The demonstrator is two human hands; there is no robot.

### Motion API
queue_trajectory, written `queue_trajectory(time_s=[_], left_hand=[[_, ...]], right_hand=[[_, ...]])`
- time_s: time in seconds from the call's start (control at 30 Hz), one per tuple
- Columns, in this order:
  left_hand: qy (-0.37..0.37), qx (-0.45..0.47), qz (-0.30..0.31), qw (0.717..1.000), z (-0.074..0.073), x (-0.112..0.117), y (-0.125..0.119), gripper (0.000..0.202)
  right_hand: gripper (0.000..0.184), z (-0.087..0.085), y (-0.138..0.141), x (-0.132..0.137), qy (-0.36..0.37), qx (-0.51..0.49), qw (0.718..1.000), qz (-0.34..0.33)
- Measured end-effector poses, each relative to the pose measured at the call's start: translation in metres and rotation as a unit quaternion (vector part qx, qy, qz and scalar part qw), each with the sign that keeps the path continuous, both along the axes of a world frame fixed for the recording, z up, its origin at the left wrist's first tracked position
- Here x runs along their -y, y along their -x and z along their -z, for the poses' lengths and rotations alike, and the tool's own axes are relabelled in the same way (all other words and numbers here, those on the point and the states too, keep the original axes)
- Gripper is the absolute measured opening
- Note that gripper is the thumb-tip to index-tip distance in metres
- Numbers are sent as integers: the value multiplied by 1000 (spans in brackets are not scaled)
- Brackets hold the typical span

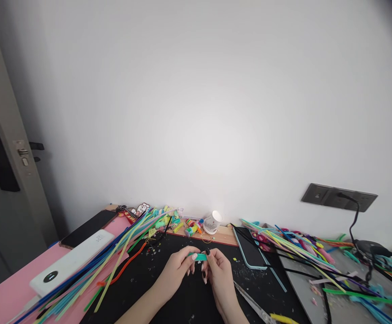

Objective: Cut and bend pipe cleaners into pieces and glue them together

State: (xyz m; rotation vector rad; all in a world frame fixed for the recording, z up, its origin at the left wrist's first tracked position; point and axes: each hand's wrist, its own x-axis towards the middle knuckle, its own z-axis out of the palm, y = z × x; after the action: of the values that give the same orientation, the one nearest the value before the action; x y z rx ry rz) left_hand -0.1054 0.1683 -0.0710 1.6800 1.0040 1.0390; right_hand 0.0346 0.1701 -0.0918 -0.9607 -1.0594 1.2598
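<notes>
A short folded length of teal pipe cleaner (200,257) stretches between my two hands above the black mat (138,288). My left hand (180,265) pinches its left end between thumb and fingers. On the other end, the thumb and fingers of my right hand (216,270) are closed. How the ends are bent is hidden behind the fingers. Scissors (255,303) lie on the mat just right of my right wrist. Small scraps are scattered over the mat around both hands.
Bundles of coloured pipe cleaners (115,256) lie left, more (294,247) right. A paper cup (212,221) stands at the back by the wall. A phone (251,247) rests on the mat's right side, a white power bank (72,261) on the pink surface. A cable (355,220) hangs from the wall socket.
</notes>
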Motion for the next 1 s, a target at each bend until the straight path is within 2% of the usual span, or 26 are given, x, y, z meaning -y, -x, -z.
queue_trajectory(time_s=[0.17, 0.33, 0.6, 0.7, 0.83, 0.9, 1.0], left_hand=[[48, 106, -16, 993, 12, -7, -4, 23], [35, 110, -39, 993, 11, -7, -2, 25], [25, 111, -66, 991, 12, -10, 2, 29], [68, 172, -47, 982, 7, -10, 0, 27], [162, 289, 27, 943, 3, -4, -5, 32], [180, 299, 44, 936, 4, -2, -8, 33], [156, 254, -8, 955, 7, -4, -6, 36]], right_hand=[[27, 2, -1, -2, 2, -10, 1000, 3], [27, 2, -1, -1, 3, 1, 1000, 6], [22, -3, 1, 1, 7, -15, 999, -39], [21, -4, 1, 3, 15, -45, 997, -53], [21, -8, 5, 8, 30, -88, 991, -93], [22, -9, 8, 9, 35, -69, 991, -111], [22, -7, 10, 6, 35, 34, 992, -116]])
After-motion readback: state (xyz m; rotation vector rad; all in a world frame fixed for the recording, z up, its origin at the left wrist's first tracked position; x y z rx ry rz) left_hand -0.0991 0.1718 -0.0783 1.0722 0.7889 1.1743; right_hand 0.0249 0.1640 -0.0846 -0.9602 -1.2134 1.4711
